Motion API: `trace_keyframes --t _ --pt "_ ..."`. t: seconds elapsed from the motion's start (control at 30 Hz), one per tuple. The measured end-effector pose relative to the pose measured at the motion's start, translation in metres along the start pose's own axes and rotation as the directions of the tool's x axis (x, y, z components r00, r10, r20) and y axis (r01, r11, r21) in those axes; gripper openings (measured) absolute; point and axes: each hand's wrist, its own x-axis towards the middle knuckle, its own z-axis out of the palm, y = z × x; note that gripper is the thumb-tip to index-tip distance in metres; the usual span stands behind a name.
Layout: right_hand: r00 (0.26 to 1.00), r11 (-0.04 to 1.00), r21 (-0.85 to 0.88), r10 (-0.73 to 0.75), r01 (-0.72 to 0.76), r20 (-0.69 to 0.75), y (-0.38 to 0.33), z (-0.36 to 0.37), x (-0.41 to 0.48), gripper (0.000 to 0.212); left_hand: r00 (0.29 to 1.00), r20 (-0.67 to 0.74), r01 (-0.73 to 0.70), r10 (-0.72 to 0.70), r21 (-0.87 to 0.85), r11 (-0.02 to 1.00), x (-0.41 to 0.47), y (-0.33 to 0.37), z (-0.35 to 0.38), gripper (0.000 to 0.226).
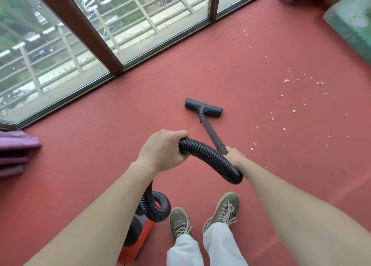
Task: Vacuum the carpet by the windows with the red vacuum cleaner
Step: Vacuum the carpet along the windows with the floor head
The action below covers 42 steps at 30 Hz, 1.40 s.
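- The left hand [162,151] grips the black ribbed hose [208,157], its fingers curled tightly over the top of the bend.
- The right hand [234,156] holds the near end of the dark wand [210,133], fingers closed round it; the fingertips are hidden beneath.
- Between the two hands the hose arcs to the right and passes in front of the right wrist.
- The wand slopes away and to the left, down to the flat floor head [203,108], which rests on the red carpet [100,145] near the middle of the scene.
- The floor head lies near the windows [140,14] but apart from their frame.
- Small white scraps [285,80] are scattered on the carpet to the right of the floor head, one just beside its right end.
- The red vacuum cleaner [138,235] sits on the carpet at the near edge, just left of the person's left shoe [179,222], partly behind the left forearm; the hose coils above it.
- The right shoe [224,210] stands slightly farther forward than the left.
- Purple curtain fabric [16,151] bunches at the left edge.
- A green padded piece [353,24] lies at the far right.
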Motion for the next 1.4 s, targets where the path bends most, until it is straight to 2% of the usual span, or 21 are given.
trace_keyframes --t 0.23,0.47,0.57,0.8,1.03,1.13,1.33,1.4 --pt "0.998 0.997 0.063 0.043 -0.041 -0.036 0.014 0.013 -0.011 0.032 0.994 0.103 -0.045 0.039 0.049 0.998 0.009 0.002 -0.003 0.017" --pt "0.941 0.954 0.126 0.29 -0.271 -0.173 0.076 -0.001 -0.014 0.039 0.983 0.147 -0.121 0.111 0.059 0.991 0.024 0.039 0.022 0.013" --pt "0.929 0.945 0.112 0.323 -0.307 -0.179 0.098 -0.008 -0.017 0.042 0.969 0.186 -0.172 0.16 0.049 0.984 0.027 0.052 0.032 0.013" --pt "0.938 0.959 0.061 0.282 -0.275 -0.201 0.089 -0.02 -0.009 0.041 0.969 0.203 -0.153 0.14 0.051 0.987 0.039 0.046 0.031 0.014" --pt "0.949 0.968 0.084 0.25 -0.238 -0.193 0.079 -0.051 0.015 0.045 0.976 0.188 -0.126 0.106 0.096 0.987 0.067 0.042 0.027 0.014" --pt "0.961 0.982 0.02 0.188 -0.188 -0.2 0.074 -0.078 0.03 0.037 0.986 0.143 -0.107 0.091 0.11 0.988 0.078 0.044 0.031 0.015" --pt "0.975 0.989 -0.074 0.114 -0.13 -0.191 0.046 -0.125 0.067 0.034 1.0 0.026 0.001 -0.002 0.068 0.998 0.1 0.036 0.038 0.013" --pt "0.987 0.987 -0.132 0.067 -0.087 -0.148 0.028 -0.132 0.074 0.034 0.999 0.01 0.041 -0.042 0.046 0.998 0.103 0.025 0.036 0.014"
